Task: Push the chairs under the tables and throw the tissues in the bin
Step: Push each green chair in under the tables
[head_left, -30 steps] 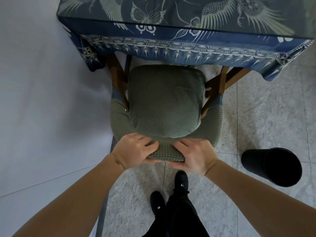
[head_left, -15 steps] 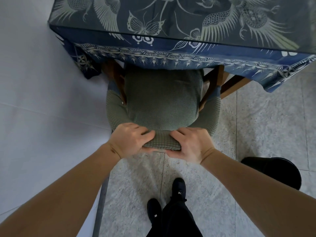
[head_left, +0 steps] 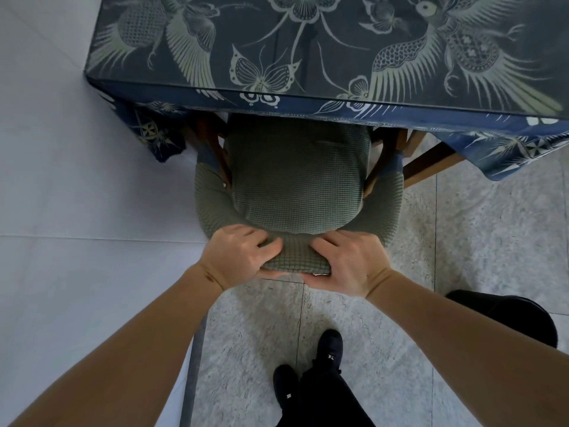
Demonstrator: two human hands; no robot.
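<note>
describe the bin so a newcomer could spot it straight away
Start at the table draped in a blue bird-and-butterfly cloth, then drop to the green-covered chair that both hands grip. The bin stands on the speckled floor behind the right forearm: a plain black cylinder, the only unpatterned dark object there.

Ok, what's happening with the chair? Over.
Left hand and right hand grip the chair back. Seat front under the table. Black bin at right, not blocking.
</note>
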